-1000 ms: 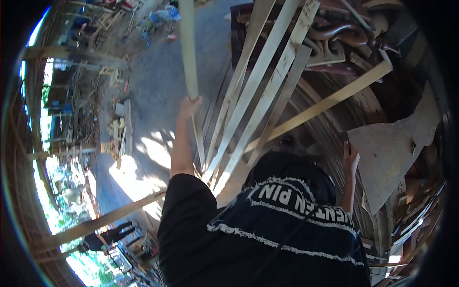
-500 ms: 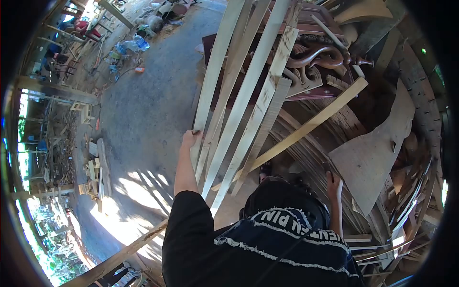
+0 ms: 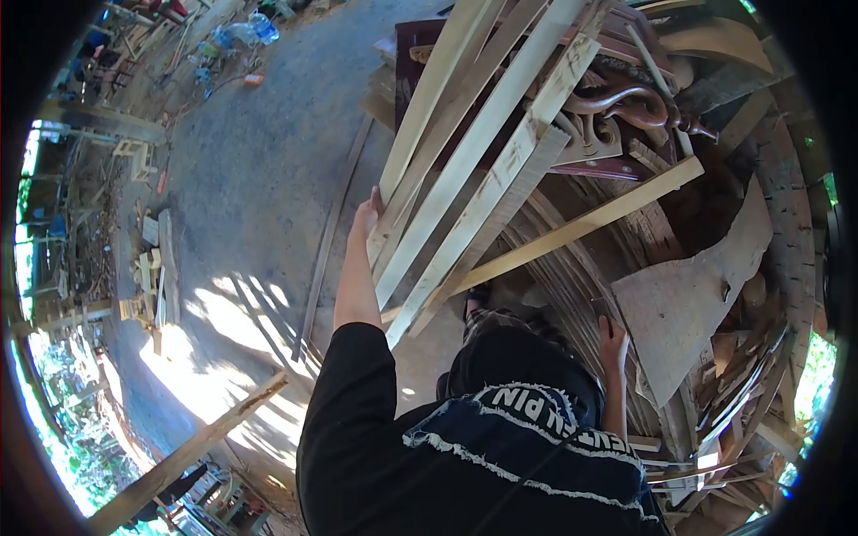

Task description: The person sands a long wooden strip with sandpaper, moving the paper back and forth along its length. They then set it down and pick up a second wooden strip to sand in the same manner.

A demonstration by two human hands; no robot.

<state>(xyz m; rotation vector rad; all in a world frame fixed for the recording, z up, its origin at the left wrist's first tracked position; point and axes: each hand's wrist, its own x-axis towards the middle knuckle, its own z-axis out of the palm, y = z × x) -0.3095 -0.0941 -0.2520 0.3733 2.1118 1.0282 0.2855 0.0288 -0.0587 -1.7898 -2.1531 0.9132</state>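
Note:
My left hand [image 3: 365,214] is closed on the edge of the leftmost pale wooden board [image 3: 427,112], near its lower end. Beside that board, several long boards lean side by side, among them a smooth pale board [image 3: 483,152] and a dark-stained board [image 3: 509,170]. My right hand [image 3: 612,341] is low on the right, its fingers bent together, next to a stack of thin planks [image 3: 545,277] and an irregular plywood sheet [image 3: 693,299]. Something small and dark shows at its fingertips, too small to name. A yellowish board [image 3: 590,219] crosses diagonally between my hands.
Behind the boards lies carved, varnished furniture woodwork [image 3: 626,107]. A narrow dark strip [image 3: 335,223] lies on the concrete floor [image 3: 259,170] at left. A rough beam [image 3: 192,451] juts in at lower left. Scrap wood [image 3: 150,277] and plastic bottles [image 3: 259,29] lie farther off.
My left hand has moved up, and the leftmost board's lower end has come nearer its neighbour. More of the narrow strip on the floor shows. My right hand stays by the planks; the view has shifted slightly.

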